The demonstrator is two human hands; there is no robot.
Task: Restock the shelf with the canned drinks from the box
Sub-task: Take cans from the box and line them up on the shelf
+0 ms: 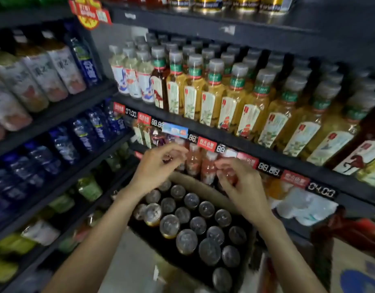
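Plainly, the cans (pixel 183 216) stood upright and packed rim to rim in the open cardboard box (pixel 205 188), which sat low in front of the shelf (pixel 266 152). Full and sealed, each can would likely be stiff, fairly heavy for its size, and smooth enough to slip if damp. With neighbours touching on every side, the safest hold looked to be fingertips over the top rim to lift it clear, then a wrap round the body. The left hand (pixel 154 168) and right hand (pixel 239 182) both hovered above the far end of the box, fingers loosely curled and holding nothing, though blur softened the fingertips. Just behind them stood a row of pinkish bottles (pixel 200 163) on the lower shelf, close enough to be knocked. Price tags (pixel 206 143) jutted from the shelf edge above. Tall tea bottles (pixel 231 102) filled the shelf higher up, and blue water bottles (pixel 61 142) lined the unit to the left.
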